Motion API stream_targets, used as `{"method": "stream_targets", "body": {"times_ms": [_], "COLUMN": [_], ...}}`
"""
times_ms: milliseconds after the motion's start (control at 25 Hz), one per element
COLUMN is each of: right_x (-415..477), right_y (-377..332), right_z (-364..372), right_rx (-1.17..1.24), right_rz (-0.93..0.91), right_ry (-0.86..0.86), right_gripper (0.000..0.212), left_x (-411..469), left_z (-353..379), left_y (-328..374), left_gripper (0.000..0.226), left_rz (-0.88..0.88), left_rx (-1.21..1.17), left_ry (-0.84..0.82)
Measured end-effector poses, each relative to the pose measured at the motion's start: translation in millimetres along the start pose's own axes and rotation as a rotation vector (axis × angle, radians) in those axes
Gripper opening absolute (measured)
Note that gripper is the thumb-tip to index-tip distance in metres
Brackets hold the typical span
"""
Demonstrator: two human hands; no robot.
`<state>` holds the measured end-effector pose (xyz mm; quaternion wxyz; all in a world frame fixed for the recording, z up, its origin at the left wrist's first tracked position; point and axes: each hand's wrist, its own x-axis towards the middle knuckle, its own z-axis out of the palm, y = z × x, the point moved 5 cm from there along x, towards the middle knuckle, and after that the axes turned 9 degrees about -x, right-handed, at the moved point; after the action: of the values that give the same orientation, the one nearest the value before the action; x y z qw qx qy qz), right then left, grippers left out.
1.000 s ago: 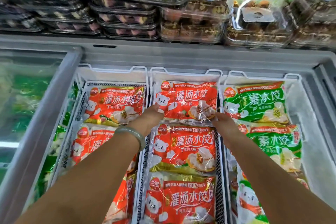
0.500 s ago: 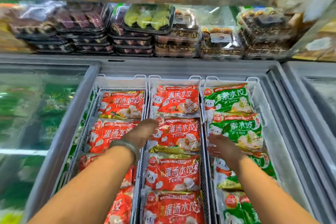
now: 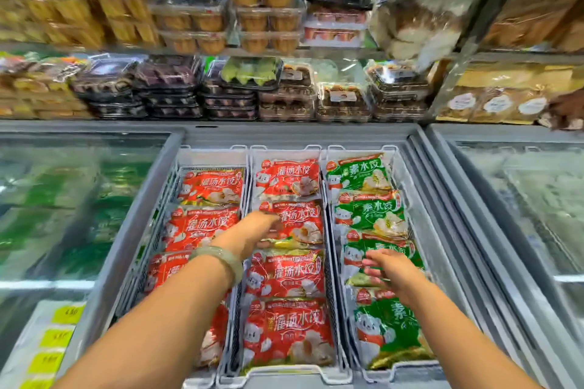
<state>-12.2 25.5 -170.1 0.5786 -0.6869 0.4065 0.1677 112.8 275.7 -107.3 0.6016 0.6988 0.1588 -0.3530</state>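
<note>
The left hand (image 3: 256, 230) lay on the second red dumpling bag (image 3: 300, 221) in the middle basket (image 3: 284, 151); its grip could not be told. The right hand (image 3: 393, 270), grip open, hovered over a green bag (image 3: 379, 245).

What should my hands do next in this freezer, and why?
Probably bring the right hand left to the second red bag in the middle basket: the left hand lies on its left edge, while the right hovers open over a green bag, holding nothing.
</note>
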Motion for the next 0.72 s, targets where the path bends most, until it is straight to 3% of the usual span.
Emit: {"method": "stream_targets", "body": {"times_ms": [160, 400, 560, 720], "right_x": [-48.5, -129.2, -178.3, -225.0], "right_y": [37.6, 97.4, 137.1, 183.5], "right_z": [-8.1, -3.2, -15.2, -52.1], "right_rx": [0.099, 0.174, 0.238, 0.351], "right_rz": [0.029, 0.031, 0.016, 0.017], "right_ry": [0.089, 0.205, 0.230, 0.350], "right_gripper": [0.012, 0.014, 0.008, 0.012], "left_x": [-39.3, -90.0, -119.4, -158.0], "left_z": [5.1, 14.7, 48.2, 94.8], "left_y": [-10.0, -41.6, -58.7, -62.0], "left_gripper": [0.026, 0.017, 0.028, 0.018], "left_rz": [-0.003, 0.042, 0.064, 0.120], "left_rx": [0.084, 0.141, 0.235, 0.348], "left_ry": [-0.134, -0.230, -0.369, -0.484]}}
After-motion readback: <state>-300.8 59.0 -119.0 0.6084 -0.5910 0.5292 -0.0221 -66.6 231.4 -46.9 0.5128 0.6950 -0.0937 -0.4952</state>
